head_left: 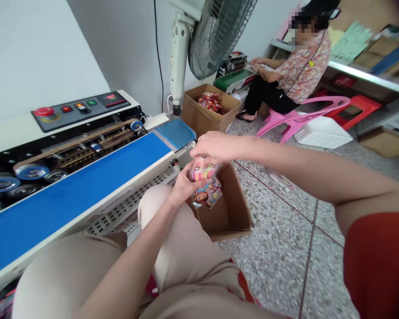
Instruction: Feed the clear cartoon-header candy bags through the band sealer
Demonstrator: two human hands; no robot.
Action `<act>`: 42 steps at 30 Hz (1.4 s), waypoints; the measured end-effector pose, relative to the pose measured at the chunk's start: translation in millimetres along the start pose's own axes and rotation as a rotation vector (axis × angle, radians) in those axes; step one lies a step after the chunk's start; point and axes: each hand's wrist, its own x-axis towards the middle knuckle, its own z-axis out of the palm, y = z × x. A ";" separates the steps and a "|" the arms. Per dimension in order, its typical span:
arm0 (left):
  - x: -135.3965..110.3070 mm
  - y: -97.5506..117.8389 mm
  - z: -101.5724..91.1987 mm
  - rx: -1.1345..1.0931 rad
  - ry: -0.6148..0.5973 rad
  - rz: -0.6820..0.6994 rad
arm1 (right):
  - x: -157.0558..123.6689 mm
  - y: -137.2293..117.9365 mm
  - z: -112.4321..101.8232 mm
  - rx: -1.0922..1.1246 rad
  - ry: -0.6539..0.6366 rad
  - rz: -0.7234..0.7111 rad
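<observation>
Between my two hands is a small colourful printed packet [202,174] with pink and yellow stripes, in what looks like clear film. My left hand [185,184] is closed around its side, thumb and fingers on either edge. From above, my right hand [210,146] bends over the top of the packet with its fingers pressed together; the fingertips are partly hidden. Just below, more bright packets with cartoon prints [209,193] show at the inner left side of an open cardboard box [236,204]. The box stands beside my knee.
Left of me runs a sealing machine with a blue conveyor belt [96,177], rollers and a control panel [81,110]. A wall fan [219,35] hangs above a box of red packets [209,102]. A co-worker [299,66] sits on a pink chair [286,122] at another belt.
</observation>
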 end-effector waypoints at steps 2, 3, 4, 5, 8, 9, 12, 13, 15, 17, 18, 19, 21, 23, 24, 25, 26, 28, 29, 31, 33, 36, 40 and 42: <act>-10.3 5.3 -2.6 -0.078 -0.057 -0.054 | 6.9 -17.7 -6.9 -0.014 -0.027 -0.027; -15.2 7.1 -4.4 -0.109 -0.062 -0.079 | 10.1 -26.6 -10.0 -0.035 -0.046 -0.044; -19.7 8.6 -6.5 -0.138 -0.051 -0.096 | 13.1 -35.1 -12.7 -0.056 -0.063 -0.061; -23.7 10.0 -8.8 -0.166 -0.032 -0.105 | 15.9 -42.7 -14.8 -0.071 -0.074 -0.073; -33.9 15.1 -15.5 -0.235 0.004 -0.122 | 25.1 -59.5 -18.3 -0.082 -0.069 -0.098; -36.9 17.5 -17.2 -0.255 0.003 -0.131 | 28.4 -63.5 -19.2 -0.077 -0.062 -0.106; -45.4 26.7 -20.2 -0.318 0.012 -0.141 | 37.6 -74.5 -25.2 -0.033 -0.029 -0.120; -48.0 30.4 -21.2 -0.338 0.025 -0.135 | 39.5 -78.1 -28.7 -0.002 0.001 -0.121; -52.2 39.3 -25.0 -0.369 0.058 -0.116 | 40.8 -84.7 -36.8 0.096 0.131 -0.114; -55.1 50.2 -32.9 -0.370 0.094 -0.104 | 38.8 -88.8 -41.6 0.245 0.385 -0.080; -56.0 56.0 -38.6 -0.359 0.112 -0.093 | 37.0 -89.5 -40.6 0.332 0.532 -0.052; -56.7 61.6 -45.3 -0.348 0.129 -0.075 | 35.3 -89.4 -36.3 0.425 0.662 -0.021; -57.5 70.0 -60.3 -0.331 0.156 -0.030 | 33.3 -88.1 -15.7 0.624 0.792 0.024; -58.4 71.2 -74.2 -0.300 0.171 0.014 | 33.9 -88.0 19.2 0.825 0.699 0.019; -59.1 68.4 -79.7 -0.271 0.179 0.032 | 34.9 -89.4 40.0 0.914 0.630 0.010; -60.1 63.5 -83.9 -0.236 0.189 0.045 | 35.9 -91.8 61.1 0.987 0.584 0.008; -61.5 56.9 -86.6 -0.200 0.204 0.057 | 36.9 -95.1 81.0 1.055 0.599 0.036; -64.8 42.1 -88.1 -0.162 0.256 0.077 | 38.4 -102.6 112.3 1.162 0.633 0.087; -66.3 35.6 -87.6 -0.162 0.287 0.089 | 39.2 -105.8 122.1 1.194 0.657 0.114; -68.0 28.0 -86.2 -0.186 0.350 0.115 | 42.0 -109.6 129.4 1.204 0.685 0.169; -66.8 29.0 -86.2 -0.238 0.389 0.122 | 46.9 -109.7 124.4 1.158 0.715 0.224; -61.1 41.9 -91.7 -0.365 0.373 0.063 | 56.3 -106.7 109.6 1.128 0.728 0.249; -53.4 60.0 -107.0 -0.481 0.354 0.005 | 67.8 -104.8 99.9 1.370 0.680 0.260; -51.3 64.3 -115.2 -0.486 0.360 -0.012 | 74.2 -105.8 99.7 1.503 0.679 0.263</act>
